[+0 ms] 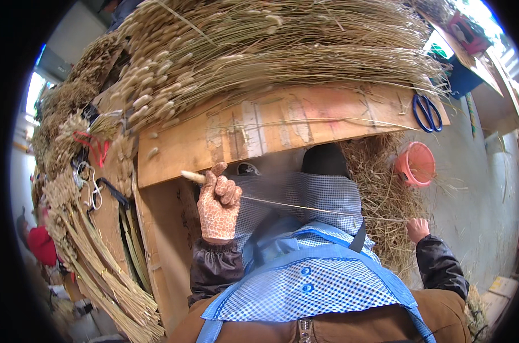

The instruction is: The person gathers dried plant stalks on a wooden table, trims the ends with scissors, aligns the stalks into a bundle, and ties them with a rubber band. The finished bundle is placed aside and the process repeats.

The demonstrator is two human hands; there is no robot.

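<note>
My left hand, in a patterned glove, is closed around the upper stem of a dried bunny tail grass stalk. Its fluffy seed head sticks out to the left past my fingers. The thin stem runs across my lap to the right, where my bare right hand is closed at its far end. Beyond my hands, a large heap of similar dried stalks lies along a wooden board, heads to the left. Blue-handled scissors rest at the board's right end.
Tied bundles of dried grass lie on cardboard at the left, near a red ribbon and a white cord. A pink bucket stands on the floor at right, beside loose straw. A person in red is at far left.
</note>
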